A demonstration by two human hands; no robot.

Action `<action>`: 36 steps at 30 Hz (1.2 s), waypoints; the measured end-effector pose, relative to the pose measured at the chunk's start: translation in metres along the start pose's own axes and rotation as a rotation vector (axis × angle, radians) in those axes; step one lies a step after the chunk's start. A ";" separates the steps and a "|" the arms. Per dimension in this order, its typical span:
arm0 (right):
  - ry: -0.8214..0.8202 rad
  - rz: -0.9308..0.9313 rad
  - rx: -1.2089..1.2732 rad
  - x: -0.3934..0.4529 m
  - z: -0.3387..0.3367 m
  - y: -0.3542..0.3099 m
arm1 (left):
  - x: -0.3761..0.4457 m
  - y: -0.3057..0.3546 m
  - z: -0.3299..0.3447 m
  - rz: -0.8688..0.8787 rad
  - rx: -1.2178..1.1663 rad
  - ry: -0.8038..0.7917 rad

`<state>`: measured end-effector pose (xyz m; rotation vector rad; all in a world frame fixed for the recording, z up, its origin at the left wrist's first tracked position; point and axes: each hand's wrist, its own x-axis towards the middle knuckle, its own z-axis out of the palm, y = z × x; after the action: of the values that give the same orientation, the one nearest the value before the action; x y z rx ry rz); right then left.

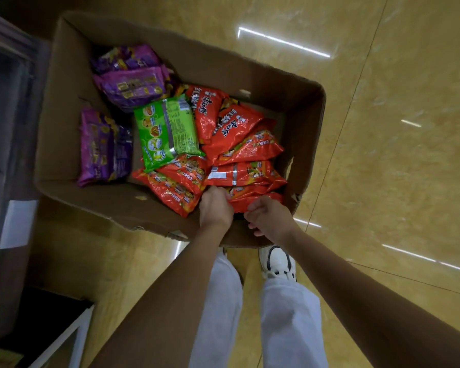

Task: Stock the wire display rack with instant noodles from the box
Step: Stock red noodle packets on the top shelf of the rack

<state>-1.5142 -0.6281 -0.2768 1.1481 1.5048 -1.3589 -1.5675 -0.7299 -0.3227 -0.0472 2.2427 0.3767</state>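
Note:
An open cardboard box (64, 144) stands on the floor and holds several instant noodle packs: purple packs (133, 83) at the far left, one green pack (166, 128) in the middle, red packs (239, 134) on the right. My left hand (215, 207) reaches into the box's near right corner, its fingers curled on the edge of a red pack (252, 199). My right hand (270, 219) is beside it at the same pack, fingers curled, thumb on the pack's near edge. The wire rack is not in view.
Glossy yellow floor tiles (383, 128) spread to the right of the box. A dark shelf unit (6, 115) stands at the left edge. My white trousers and a white shoe (278, 261) are just below the box's near wall.

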 end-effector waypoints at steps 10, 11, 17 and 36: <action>0.168 -0.294 -0.483 -0.073 -0.032 -0.046 | -0.080 0.013 -0.111 0.087 0.060 0.035; 0.150 -0.334 -0.556 -0.085 -0.034 -0.055 | -0.093 0.015 -0.125 0.101 0.045 0.040; 0.122 -0.544 -1.006 -0.174 -0.039 -0.107 | -0.175 0.053 -0.220 0.264 -0.097 0.029; -0.172 -0.750 -0.814 -0.527 -0.108 -0.273 | -0.454 0.111 -0.483 0.346 -0.418 -0.067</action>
<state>-1.6274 -0.5849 0.3142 -0.0609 2.1538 -1.0335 -1.6521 -0.8030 0.3395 0.1337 2.0692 1.0143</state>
